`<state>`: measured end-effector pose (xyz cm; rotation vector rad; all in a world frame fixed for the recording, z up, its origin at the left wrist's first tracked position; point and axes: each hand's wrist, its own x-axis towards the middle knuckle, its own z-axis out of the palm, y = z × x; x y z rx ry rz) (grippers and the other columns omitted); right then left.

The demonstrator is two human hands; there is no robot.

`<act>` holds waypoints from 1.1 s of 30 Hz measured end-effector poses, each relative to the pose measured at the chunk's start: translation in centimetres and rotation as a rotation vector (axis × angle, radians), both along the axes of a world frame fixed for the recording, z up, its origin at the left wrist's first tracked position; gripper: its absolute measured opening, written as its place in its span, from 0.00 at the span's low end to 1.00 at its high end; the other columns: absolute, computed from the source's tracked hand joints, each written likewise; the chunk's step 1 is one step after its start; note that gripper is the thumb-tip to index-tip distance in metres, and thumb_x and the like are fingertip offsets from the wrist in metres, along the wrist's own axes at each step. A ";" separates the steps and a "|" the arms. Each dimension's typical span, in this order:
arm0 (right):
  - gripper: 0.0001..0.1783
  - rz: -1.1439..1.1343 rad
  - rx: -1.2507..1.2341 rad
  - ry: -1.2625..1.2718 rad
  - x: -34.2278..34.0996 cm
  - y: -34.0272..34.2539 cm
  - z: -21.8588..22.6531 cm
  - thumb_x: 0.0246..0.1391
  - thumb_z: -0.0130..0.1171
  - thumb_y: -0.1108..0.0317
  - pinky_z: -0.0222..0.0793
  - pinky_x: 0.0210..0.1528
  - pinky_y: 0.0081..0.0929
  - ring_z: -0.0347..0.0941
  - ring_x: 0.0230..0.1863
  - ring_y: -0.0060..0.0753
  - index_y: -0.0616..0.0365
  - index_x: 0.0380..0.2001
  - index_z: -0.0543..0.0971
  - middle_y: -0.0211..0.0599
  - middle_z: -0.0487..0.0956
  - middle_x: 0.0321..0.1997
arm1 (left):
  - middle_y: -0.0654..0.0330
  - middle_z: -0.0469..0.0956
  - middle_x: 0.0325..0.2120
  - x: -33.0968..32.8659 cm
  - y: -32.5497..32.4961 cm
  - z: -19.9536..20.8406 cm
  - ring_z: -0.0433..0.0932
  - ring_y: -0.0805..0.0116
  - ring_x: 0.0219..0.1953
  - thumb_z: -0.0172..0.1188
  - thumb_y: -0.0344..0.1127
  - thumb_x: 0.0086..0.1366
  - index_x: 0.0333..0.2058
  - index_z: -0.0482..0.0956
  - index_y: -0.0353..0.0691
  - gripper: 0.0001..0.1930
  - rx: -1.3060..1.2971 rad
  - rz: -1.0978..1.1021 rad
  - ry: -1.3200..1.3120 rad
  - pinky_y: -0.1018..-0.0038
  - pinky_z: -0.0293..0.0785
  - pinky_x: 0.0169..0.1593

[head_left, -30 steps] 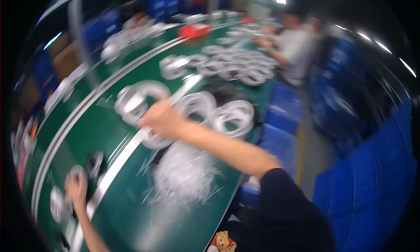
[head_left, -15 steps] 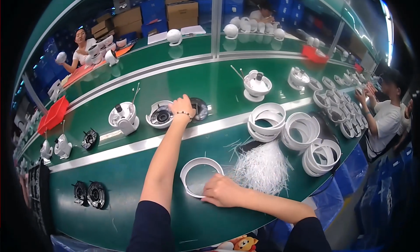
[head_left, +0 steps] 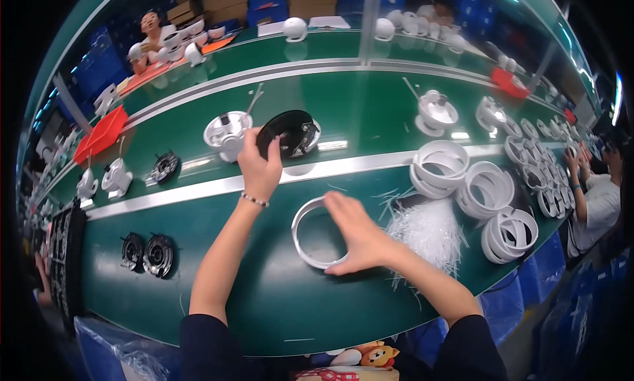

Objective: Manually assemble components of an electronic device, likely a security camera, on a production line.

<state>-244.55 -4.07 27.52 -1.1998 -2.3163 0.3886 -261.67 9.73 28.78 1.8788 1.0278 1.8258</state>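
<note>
Glossy black plastic disc [head_left: 282, 131], smooth white plastic ring [head_left: 296, 233]

Black disc [head_left: 282, 134]: smooth-faced, fittings along right edge, tilted, raised in left hand [head_left: 261, 163] | white ring [head_left: 296, 232]: open-centred, gripped by right hand [head_left: 362, 232], over green tabletop [head_left: 132, 308], contact unclear

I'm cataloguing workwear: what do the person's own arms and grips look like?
Dark navy sleeves end near the elbows, leaving both forearms bare. The left grip and right grip are gloveless. A dark-and-light beaded bracelet circles the left wrist; the right wrist shows none.
</note>
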 end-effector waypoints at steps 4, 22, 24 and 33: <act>0.64 -0.110 -0.219 0.785 0.0 2.0 0.6 0.21 0.72 0.57 0.51 0.57 0.33 0.52 0.58 0.44 0.70 0.57 0.42 0.53 0.52 0.58 | 0.57 0.73 0.33 -3.8 -2.3 -1.1 0.73 0.72 0.36 0.50 0.22 0.55 0.38 0.64 0.32 0.11 -0.166 -0.152 -0.366 0.79 0.68 0.39; 0.63 -0.157 0.084 0.555 -10.9 5.8 2.1 0.20 0.71 0.50 0.49 0.58 0.34 0.53 0.58 0.48 0.77 0.54 0.48 0.58 0.57 0.54 | 0.55 0.68 0.43 -6.9 -6.0 -1.4 0.68 0.63 0.45 0.37 0.51 0.58 0.53 0.58 0.37 0.29 -0.783 -1.052 -1.065 0.68 0.63 0.50; 0.65 -0.161 0.021 0.504 -11.0 5.3 3.0 0.20 0.71 0.48 0.46 0.59 0.35 0.48 0.60 0.51 0.77 0.54 0.46 0.63 0.50 0.57 | 0.56 0.69 0.42 -7.1 -5.6 -2.5 0.70 0.65 0.42 0.37 0.55 0.60 0.53 0.57 0.38 0.30 -0.785 -1.098 -1.021 0.71 0.67 0.46; 0.64 0.058 0.249 0.176 -11.5 6.2 3.9 0.19 0.70 0.47 0.39 0.60 0.44 0.37 0.63 0.59 0.63 0.57 0.46 0.59 0.38 0.62 | 0.58 0.70 0.40 -9.7 -3.9 -5.3 0.72 0.72 0.36 0.39 0.48 0.61 0.52 0.60 0.41 0.24 -0.877 -1.349 -0.838 0.80 0.69 0.37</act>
